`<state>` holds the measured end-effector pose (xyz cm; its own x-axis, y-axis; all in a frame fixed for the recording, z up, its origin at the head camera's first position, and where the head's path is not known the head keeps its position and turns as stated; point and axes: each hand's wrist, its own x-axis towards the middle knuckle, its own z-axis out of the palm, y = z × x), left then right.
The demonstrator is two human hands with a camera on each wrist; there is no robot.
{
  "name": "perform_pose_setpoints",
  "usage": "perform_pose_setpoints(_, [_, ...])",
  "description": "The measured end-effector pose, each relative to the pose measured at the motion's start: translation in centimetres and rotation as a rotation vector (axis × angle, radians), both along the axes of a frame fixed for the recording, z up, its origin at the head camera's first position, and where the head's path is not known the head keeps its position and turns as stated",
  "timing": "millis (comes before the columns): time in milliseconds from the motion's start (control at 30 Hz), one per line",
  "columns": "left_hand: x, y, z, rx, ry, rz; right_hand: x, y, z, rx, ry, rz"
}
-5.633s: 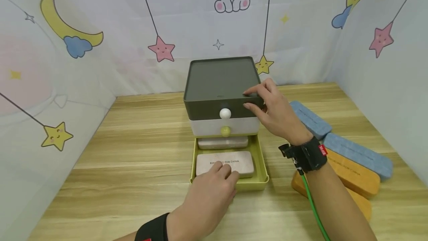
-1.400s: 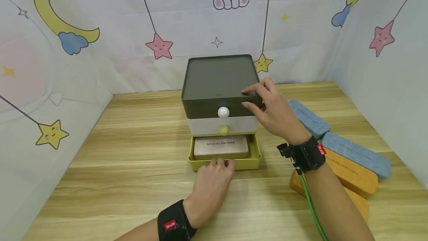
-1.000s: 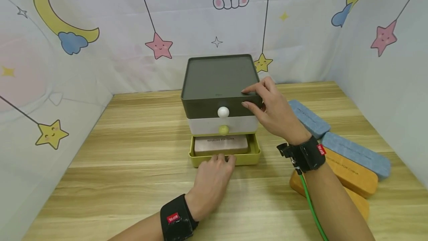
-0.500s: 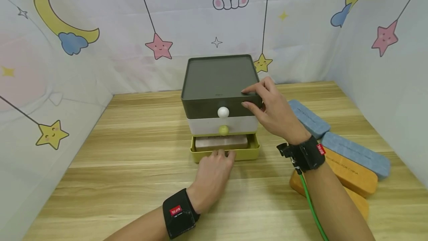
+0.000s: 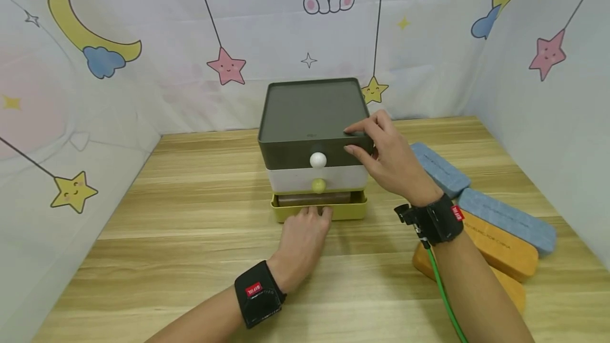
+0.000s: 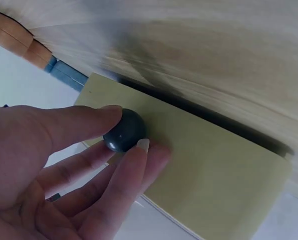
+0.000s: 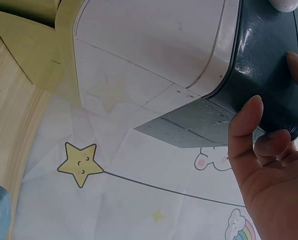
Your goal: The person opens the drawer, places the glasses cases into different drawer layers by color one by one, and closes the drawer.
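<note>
A small drawer box point(image 5: 310, 110) stands mid-table, dark grey-green on top, with a white tier under it. Its bottom yellow-green drawer point(image 5: 350, 212) sticks out a little at the front. My left hand point(image 5: 302, 242) is at that drawer's front; in the left wrist view its thumb and fingers pinch a round dark knob point(image 6: 125, 131). Inside the drawer shows only a narrow strip of a beige block point(image 5: 312, 199), the rest hidden under the white tier. My right hand point(image 5: 393, 158) grips the dark tier's front right corner, thumb on the front and fingers over the top edge and side.
To the right of the box lie blue blocks point(image 5: 507, 218) and orange blocks point(image 5: 500, 245), partly behind my right forearm. A white knob point(image 5: 317, 160) and a yellow-green knob point(image 5: 319, 185) jut from the upper tiers. A patterned cloth wall point(image 5: 267, 30) closes off the back.
The bottom drawer has slid back into the box, my left hand moving forward with it. The beige blocks in it have gone mostly out of sight. My right hand has stayed on the corner.
</note>
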<state>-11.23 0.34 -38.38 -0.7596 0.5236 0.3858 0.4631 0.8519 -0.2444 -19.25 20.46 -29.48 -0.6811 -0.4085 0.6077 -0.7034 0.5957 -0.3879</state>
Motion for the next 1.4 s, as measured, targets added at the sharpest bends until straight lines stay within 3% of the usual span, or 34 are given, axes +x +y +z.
perform_pose_setpoints(567, [-1.4, 0.5, -0.1, 0.016, -0.036, 0.043, 0.0, -0.1, 0.2, 0.000, 0.007, 0.003])
perform_pose_setpoints(833, [-1.8, 0.9, -0.3, 0.018, -0.007, 0.075, 0.0, -0.2, 0.3, 0.000, 0.006, 0.000])
perform_pose_setpoints(1167, [-2.1, 1.2, -0.4, 0.036, 0.032, 0.073, 0.0, -0.1, 0.3, -0.005, 0.005, 0.000])
perform_pose_setpoints(1400, [-2.2, 1.0, -0.5, 0.038, 0.001, 0.067, -0.1, 0.0, 0.1, -0.003, 0.001, -0.001])
